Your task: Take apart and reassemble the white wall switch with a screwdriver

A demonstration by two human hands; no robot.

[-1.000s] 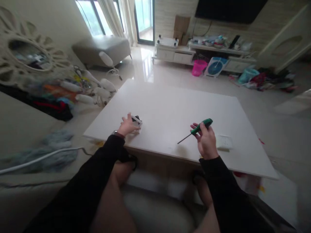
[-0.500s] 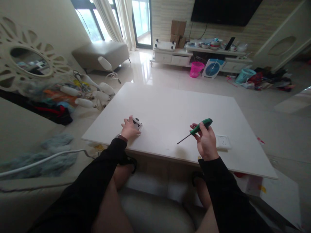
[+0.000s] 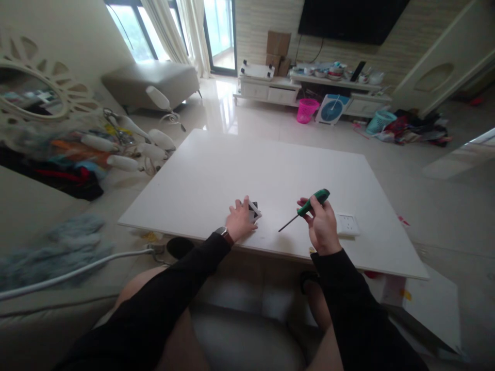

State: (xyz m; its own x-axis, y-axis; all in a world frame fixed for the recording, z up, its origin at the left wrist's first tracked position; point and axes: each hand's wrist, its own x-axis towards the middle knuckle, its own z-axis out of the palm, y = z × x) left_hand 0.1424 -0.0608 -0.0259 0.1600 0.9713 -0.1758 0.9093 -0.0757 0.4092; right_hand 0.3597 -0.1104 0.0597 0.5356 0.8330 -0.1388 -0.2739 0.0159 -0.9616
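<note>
My left hand (image 3: 240,222) has its fingers curled over a small square wall plate (image 3: 254,212), white at the rim and dark inside, at the near side of the white table (image 3: 247,170). My palm and fingers hide part of it. In my right hand (image 3: 324,224) is a screwdriver (image 3: 314,202) with a green handle, its thin dark shaft slanting down to the left. The tip is between my two hands, seemingly just above the tabletop. Right beside my right hand, a white wall socket (image 3: 348,224) lies face up on the table.
A lamp with several white shades (image 3: 150,141) stands by the table's left edge. Beyond the table are a pink basket (image 3: 308,111), a blue-and-white fan (image 3: 331,109) and a low cabinet (image 3: 255,91). A white hose (image 3: 77,275) runs along the lower left.
My left hand has slid the wall plate rightward across the table, closer to the screwdriver. The right hand keeps its hold, nearly in the same place. The view has shifted slightly.
</note>
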